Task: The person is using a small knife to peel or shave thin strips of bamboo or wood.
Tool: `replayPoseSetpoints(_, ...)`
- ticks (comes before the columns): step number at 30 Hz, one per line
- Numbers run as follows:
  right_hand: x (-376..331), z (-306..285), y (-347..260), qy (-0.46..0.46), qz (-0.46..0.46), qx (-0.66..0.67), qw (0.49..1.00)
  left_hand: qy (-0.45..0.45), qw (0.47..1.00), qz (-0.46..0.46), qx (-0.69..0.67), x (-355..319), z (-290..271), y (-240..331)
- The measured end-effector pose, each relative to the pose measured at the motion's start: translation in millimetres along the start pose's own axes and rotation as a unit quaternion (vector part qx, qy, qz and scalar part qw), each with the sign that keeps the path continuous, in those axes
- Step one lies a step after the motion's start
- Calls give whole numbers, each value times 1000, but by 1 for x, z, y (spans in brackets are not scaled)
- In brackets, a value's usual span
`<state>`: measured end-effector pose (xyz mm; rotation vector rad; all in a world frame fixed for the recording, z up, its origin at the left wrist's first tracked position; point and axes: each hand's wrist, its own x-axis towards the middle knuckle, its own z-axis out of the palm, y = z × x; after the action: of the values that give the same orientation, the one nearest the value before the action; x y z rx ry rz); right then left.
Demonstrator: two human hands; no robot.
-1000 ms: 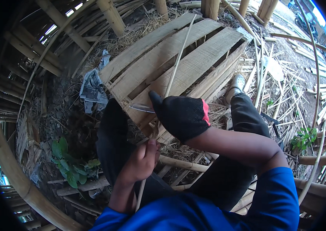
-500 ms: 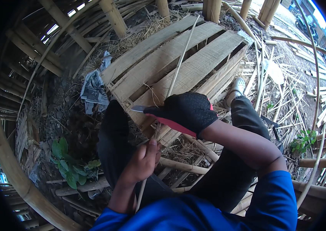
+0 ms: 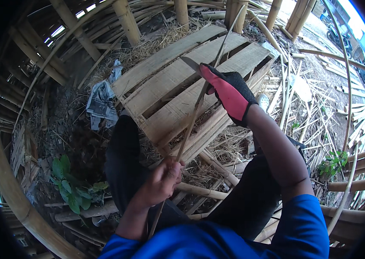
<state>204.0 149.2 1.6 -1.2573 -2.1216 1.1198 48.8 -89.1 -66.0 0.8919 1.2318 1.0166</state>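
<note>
A long thin bamboo strip (image 3: 190, 123) slants from beside my body up across a slatted wooden crate (image 3: 165, 123). My bare left hand (image 3: 161, 180) is closed round its lower part, in front of the crate's near corner. In my right hand (image 3: 232, 93), which wears a black and pink glove, is a knife; its blade (image 3: 192, 64) points up and left past the strip. The glove hides the knife's handle. The blade lies close against or across the strip over the slats; whether it touches, I cannot tell.
Crumpled newspaper (image 3: 102, 103) lies left of the crate. Bamboo posts (image 3: 126, 22) stand behind it, with straw around their feet. A thick bamboo pole (image 3: 12, 190) curves along the left. Split bamboo pieces (image 3: 357, 123) litter the ground at right. A leafy plant (image 3: 71, 185) grows at lower left.
My right hand with the knife has moved up and away along the strip, from near my left hand to above the crate's slats. My left hand keeps its hold, shifted slightly.
</note>
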Motion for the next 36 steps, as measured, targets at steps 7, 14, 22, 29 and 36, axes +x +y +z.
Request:
replayPoseSetpoints(7,4,4,-9,11,44,-158,986,80,985,72,138,0,4,-7)
replayPoseSetpoints(14,1,24,-6,26,19,-298,954,107,977,72,168,-4,2,-4)
replayPoseSetpoints(22,-6,19,-9,-2,14,-313,950,104,973,54,198,-9,4,-4)
replayPoseSetpoints(29,-7,21,4,-11,-18,-316,949,101,969,45,220,-11,6,-5)
replayPoseSetpoints(36,-25,32,-13,-43,10,-302,952,106,978,51,170,-8,10,-2)
